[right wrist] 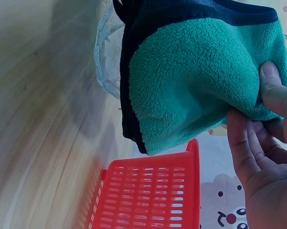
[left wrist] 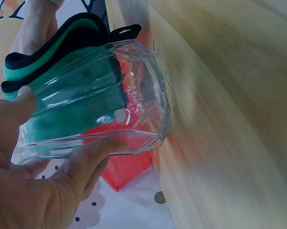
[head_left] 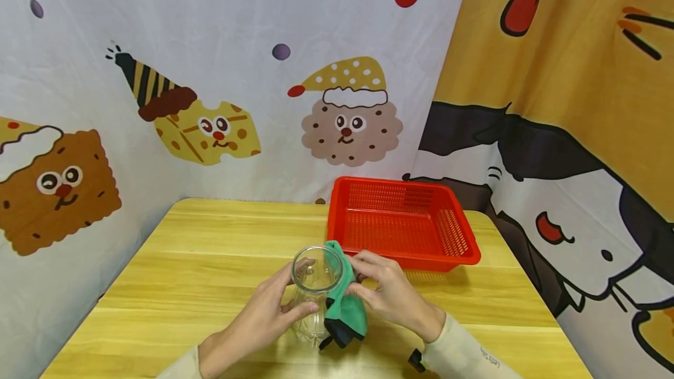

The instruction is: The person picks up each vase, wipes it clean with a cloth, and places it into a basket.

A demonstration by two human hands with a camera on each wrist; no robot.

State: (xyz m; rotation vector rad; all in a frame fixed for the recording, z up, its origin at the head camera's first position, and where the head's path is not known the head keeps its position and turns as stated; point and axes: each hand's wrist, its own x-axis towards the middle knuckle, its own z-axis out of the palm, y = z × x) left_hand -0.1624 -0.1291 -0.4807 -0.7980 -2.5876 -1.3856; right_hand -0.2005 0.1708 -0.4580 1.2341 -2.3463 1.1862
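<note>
A clear glass cup [head_left: 312, 314] with a faceted base stands mouth up, close over the wooden table, in the head view. My left hand [head_left: 271, 303] grips it from the left, thumb on the near side and fingers behind. A green cloth [right wrist: 196, 71] with black edging hangs against the cup's right side. My right hand [head_left: 387, 291] pinches this cloth between thumb and fingers near the rim. Through the glass in the left wrist view, the green cloth [left wrist: 76, 102] shows behind the wall. Part of the cloth's top edge lies at the cup's rim.
A red plastic basket [head_left: 402, 259] with perforated walls sits at the back right of the wooden table [head_left: 221, 250], just beyond my right hand. A small black item [head_left: 416, 360] is by the right sleeve. Printed cartoon curtains [head_left: 231, 28] hang behind and beside the table.
</note>
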